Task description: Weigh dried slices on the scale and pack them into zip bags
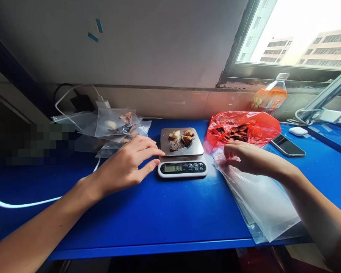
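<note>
A small kitchen scale [182,169] stands in the middle of the blue table, its display reading what looks like 10.0. Several brown and pale dried pieces [186,140] lie on its metal plate. My left hand [133,161] is at the scale's left side, fingers stretched out with the fingertips by the plate's edge, holding nothing. To the right, my right hand [246,157] has its fingers curled at the top of a stack of clear plastic bags [268,210]; it seems to pinch the top bag's edge, though the contact is partly hidden.
A red plastic bag [261,123] with dark dried slices stands behind my right hand. Filled clear bags [113,125] lie at the left. A phone [288,145], a white earbud case [298,131], an orange drink bottle [271,96], chargers and a white cable [25,206] are around.
</note>
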Tool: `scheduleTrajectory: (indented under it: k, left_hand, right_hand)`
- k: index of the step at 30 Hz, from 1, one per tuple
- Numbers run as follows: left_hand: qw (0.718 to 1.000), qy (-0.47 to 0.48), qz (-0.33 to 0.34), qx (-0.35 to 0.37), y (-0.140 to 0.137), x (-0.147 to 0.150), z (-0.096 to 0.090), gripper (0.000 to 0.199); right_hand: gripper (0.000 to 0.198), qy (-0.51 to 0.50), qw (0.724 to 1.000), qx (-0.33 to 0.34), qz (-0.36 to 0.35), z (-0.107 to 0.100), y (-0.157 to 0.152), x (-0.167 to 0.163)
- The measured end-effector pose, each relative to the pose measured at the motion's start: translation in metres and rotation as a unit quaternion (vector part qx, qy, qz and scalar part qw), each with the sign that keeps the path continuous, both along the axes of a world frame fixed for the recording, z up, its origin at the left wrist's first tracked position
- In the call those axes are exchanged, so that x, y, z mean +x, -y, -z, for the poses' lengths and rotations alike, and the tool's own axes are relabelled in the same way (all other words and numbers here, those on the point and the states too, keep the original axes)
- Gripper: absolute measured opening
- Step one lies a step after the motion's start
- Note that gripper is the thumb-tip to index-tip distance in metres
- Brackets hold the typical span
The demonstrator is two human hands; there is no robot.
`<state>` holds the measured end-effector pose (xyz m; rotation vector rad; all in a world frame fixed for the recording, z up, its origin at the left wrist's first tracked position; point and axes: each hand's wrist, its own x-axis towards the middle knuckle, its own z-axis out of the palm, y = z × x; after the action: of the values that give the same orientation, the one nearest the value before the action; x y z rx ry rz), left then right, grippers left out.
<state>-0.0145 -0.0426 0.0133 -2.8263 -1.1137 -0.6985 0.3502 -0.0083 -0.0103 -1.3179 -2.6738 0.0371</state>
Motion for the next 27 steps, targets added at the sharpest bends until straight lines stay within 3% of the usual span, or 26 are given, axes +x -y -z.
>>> scheduleTrajectory:
  k: [15, 27]
  left_hand:
    - [1.0, -0.013, -0.004, -0.012, 0.0073, 0.0029, -0.0089, 0.021]
    - [1.0, -0.002, 0.012, -0.001, 0.0059, 0.001, -0.0034, 0.021]
  right_hand:
    - [0.03, 0.007, 0.999, -0.035, 0.039, 0.0004, -0.0051, -0.0021]
    - [0.02, 0.006, 0.999, -0.049, 0.021, 0.0034, -0.0069, 0.0006]
